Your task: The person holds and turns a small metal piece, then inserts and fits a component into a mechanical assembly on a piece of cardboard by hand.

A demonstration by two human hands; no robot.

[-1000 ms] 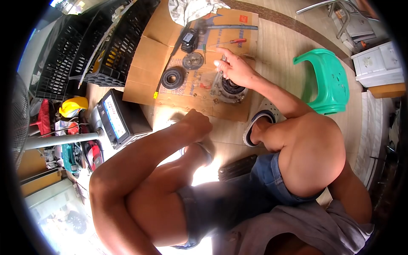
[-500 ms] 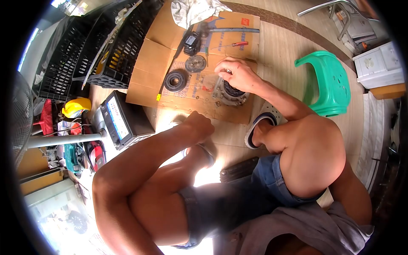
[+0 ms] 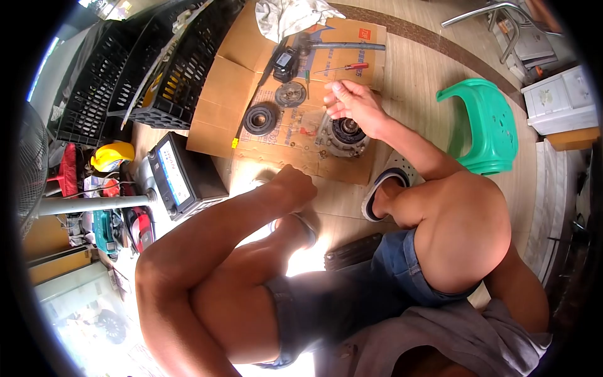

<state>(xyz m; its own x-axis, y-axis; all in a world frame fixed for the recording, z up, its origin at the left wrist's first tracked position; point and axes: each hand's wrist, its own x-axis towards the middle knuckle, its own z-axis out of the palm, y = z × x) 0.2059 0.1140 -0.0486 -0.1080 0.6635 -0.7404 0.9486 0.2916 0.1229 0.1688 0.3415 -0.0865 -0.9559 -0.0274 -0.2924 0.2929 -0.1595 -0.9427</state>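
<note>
My right hand (image 3: 358, 108) hovers just above a round metal housing (image 3: 342, 149) with a dark ring-shaped centre. Its fingers are loosely spread, and nothing shows between them. Curled into a fist, my left hand (image 3: 295, 188) is held low over my leg, in front of the cardboard sheet (image 3: 213, 119); whatever its fingers enclose is hidden. On the cardboard lie a black grooved pulley (image 3: 259, 131) and a flat metal disc (image 3: 290, 100). Beyond them are a black cordless power tool (image 3: 286, 66), a red-handled screwdriver (image 3: 359, 65) and a metal bar (image 3: 348, 46).
Black plastic crates (image 3: 169, 81) and a boxy battery (image 3: 204, 179) stand to the left, near a fan pole (image 3: 94, 205). A green stool (image 3: 496, 135) is at right. A pale rag (image 3: 289, 19) lies at the cardboard's far edge.
My right hand has lifted and turned away from the housing's centre, its fingers spreading and exposing more of the dark ring. The left fist has hardly moved.
</note>
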